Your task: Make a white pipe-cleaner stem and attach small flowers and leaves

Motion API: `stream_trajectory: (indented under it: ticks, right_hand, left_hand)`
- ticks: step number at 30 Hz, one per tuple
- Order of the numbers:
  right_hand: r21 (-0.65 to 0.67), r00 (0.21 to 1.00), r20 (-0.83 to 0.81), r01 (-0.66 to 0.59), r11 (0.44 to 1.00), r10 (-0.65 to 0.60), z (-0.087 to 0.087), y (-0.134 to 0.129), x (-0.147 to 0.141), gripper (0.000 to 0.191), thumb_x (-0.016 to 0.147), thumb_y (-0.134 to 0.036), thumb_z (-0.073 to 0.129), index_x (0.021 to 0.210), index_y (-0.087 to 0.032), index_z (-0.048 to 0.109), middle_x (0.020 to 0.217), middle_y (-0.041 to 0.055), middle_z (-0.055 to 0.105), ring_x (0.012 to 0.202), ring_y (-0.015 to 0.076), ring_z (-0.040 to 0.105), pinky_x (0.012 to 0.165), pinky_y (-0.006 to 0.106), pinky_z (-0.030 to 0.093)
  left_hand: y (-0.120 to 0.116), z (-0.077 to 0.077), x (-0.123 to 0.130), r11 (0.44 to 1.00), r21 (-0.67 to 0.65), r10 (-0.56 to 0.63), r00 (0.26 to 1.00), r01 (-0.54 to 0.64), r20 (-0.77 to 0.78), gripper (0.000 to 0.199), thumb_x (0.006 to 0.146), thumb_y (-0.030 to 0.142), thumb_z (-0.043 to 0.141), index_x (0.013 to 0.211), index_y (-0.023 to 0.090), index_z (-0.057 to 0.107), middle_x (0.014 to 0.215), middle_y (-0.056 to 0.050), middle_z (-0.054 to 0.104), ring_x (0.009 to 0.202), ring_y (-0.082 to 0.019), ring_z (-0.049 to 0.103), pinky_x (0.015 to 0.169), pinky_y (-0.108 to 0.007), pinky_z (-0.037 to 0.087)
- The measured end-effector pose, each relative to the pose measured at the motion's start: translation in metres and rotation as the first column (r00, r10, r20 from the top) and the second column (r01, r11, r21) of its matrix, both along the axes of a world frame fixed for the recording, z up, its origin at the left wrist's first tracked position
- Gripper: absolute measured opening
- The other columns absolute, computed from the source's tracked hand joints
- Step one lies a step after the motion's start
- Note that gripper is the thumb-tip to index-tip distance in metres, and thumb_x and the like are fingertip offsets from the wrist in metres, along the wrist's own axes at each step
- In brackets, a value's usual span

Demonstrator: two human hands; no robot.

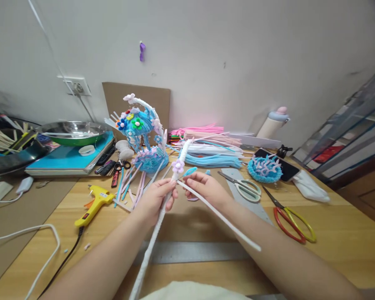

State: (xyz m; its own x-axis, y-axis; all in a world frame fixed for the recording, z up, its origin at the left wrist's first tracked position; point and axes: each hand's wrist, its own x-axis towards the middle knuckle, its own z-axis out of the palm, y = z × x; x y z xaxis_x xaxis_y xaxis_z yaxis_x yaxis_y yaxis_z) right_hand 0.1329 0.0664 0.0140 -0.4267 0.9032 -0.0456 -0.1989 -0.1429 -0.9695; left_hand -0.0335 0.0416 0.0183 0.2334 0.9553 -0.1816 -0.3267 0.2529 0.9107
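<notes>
White fuzzy-wrapped stem (pixel 148 254) is being held at a slant over the table in the head view, its middle being closed in the left hand (pixel 158 198), just below a purple flower (pixel 178 166). Beside it, the right hand (pixel 209 189) is being kept narrow, fingers curled near a blue loop (pixel 191 171) and a loose white pipe cleaner (pixel 204 198); which is being gripped cannot be told. Apparently, a piece is being fitted at the stem; any further winding would be calling for a steady left grip and taut strip. Its free tail is being left across the right forearm, where snagging is being risked. Green-handled scissors (pixel 250 189), red-and-yellow scissors (pixel 293 225) and a yellow glue gun (pixel 96 202) are being kept alongside.
</notes>
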Motion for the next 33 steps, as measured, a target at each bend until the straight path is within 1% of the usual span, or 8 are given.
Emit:
stream_trajectory:
  ticks: [3, 6, 9, 12, 18, 23, 27, 33]
  right_hand:
    - [0.009, 0.997, -0.040, 0.065, 0.998, -0.065, -0.003, 0.011, -0.005, 0.035, 0.064, -0.043, 0.073, 0.081, -0.017, 0.059, 0.065, -0.0026, 0.059, 0.056, 0.0093, 0.054, 0.057, 0.024, 0.044]
    - [-0.035, 0.985, -0.074, 0.152, 0.988, -0.154, -0.015, 0.013, -0.009, 0.034, 0.063, -0.042, 0.074, 0.078, -0.017, 0.057, 0.062, -0.0032, 0.058, 0.054, 0.0089, 0.053, 0.053, 0.022, 0.042]
    - [-0.064, 0.985, -0.089, 0.144, 0.988, -0.149, -0.027, 0.009, -0.011, 0.035, 0.065, -0.044, 0.071, 0.077, -0.015, 0.057, 0.060, -0.0017, 0.058, 0.052, 0.0092, 0.052, 0.050, 0.022, 0.040]
    - [-0.064, 0.988, -0.094, 0.117, 0.991, -0.123, -0.032, 0.006, -0.012, 0.034, 0.066, -0.045, 0.071, 0.077, -0.015, 0.059, 0.059, -0.0018, 0.056, 0.051, 0.0083, 0.050, 0.050, 0.022, 0.039]
    - [-0.045, 0.994, -0.056, 0.095, 0.994, -0.098, -0.029, 0.007, -0.014, 0.037, 0.062, -0.048, 0.072, 0.071, -0.013, 0.063, 0.056, -0.0006, 0.058, 0.051, 0.0095, 0.052, 0.052, 0.023, 0.041]
    - [-0.051, 0.992, -0.006, 0.125, 0.991, -0.125, -0.029, 0.009, -0.011, 0.038, 0.057, -0.047, 0.075, 0.069, -0.013, 0.062, 0.055, -0.0005, 0.059, 0.049, 0.0104, 0.053, 0.052, 0.024, 0.044]
    - [-0.048, 0.990, 0.008, 0.139, 0.989, -0.139, -0.030, 0.009, -0.008, 0.037, 0.057, -0.045, 0.076, 0.071, -0.014, 0.062, 0.055, -0.0008, 0.059, 0.048, 0.0106, 0.053, 0.051, 0.024, 0.045]
    - [-0.014, 0.989, 0.023, 0.149, 0.989, -0.149, -0.026, 0.008, -0.008, 0.035, 0.058, -0.043, 0.075, 0.070, -0.013, 0.062, 0.056, -0.0010, 0.060, 0.047, 0.0101, 0.053, 0.050, 0.024, 0.045]
  left_hand:
    - [0.010, -0.002, 0.012, 0.997, 0.057, 0.054, 0.998, -0.052, -0.025, 0.021, 0.073, 0.034, 0.063, 0.072, 0.014, 0.057, 0.055, 0.004, 0.057, 0.030, -0.002, 0.042, 0.030, -0.014, 0.027]
    - [0.013, -0.011, 0.020, 0.993, 0.090, 0.087, 0.995, -0.083, -0.049, 0.022, 0.073, 0.034, 0.063, 0.069, 0.013, 0.056, 0.056, 0.003, 0.057, 0.031, -0.002, 0.042, 0.031, -0.014, 0.027]
    - [0.009, -0.018, 0.023, 0.992, 0.095, 0.096, 0.992, -0.089, -0.078, 0.023, 0.073, 0.035, 0.063, 0.071, 0.012, 0.059, 0.055, 0.002, 0.058, 0.031, -0.003, 0.042, 0.030, -0.015, 0.028]
    - [0.005, -0.021, 0.022, 0.991, 0.091, 0.106, 0.989, -0.097, -0.105, 0.024, 0.073, 0.035, 0.063, 0.075, 0.012, 0.061, 0.054, 0.002, 0.058, 0.031, -0.004, 0.044, 0.030, -0.014, 0.028]
    - [0.004, -0.023, 0.019, 0.996, 0.058, 0.076, 0.990, -0.069, -0.121, 0.025, 0.072, 0.036, 0.064, 0.073, 0.012, 0.060, 0.056, 0.001, 0.059, 0.031, -0.004, 0.044, 0.030, -0.015, 0.029]
    - [0.002, -0.019, 0.019, 0.999, 0.021, 0.046, 0.993, -0.044, -0.112, 0.032, 0.078, 0.039, 0.055, 0.063, 0.010, 0.059, 0.050, 0.000, 0.056, 0.030, -0.004, 0.042, 0.030, -0.015, 0.025]
    - [0.002, -0.018, 0.020, 0.998, 0.008, 0.056, 0.993, -0.056, -0.102, 0.025, 0.075, 0.035, 0.059, 0.069, 0.011, 0.060, 0.054, 0.000, 0.059, 0.031, -0.004, 0.042, 0.030, -0.015, 0.026]
    - [0.004, -0.022, 0.020, 0.999, 0.000, 0.042, 0.994, -0.043, -0.098, 0.025, 0.071, 0.037, 0.063, 0.069, 0.012, 0.059, 0.057, 0.001, 0.061, 0.030, -0.004, 0.044, 0.029, -0.015, 0.027]
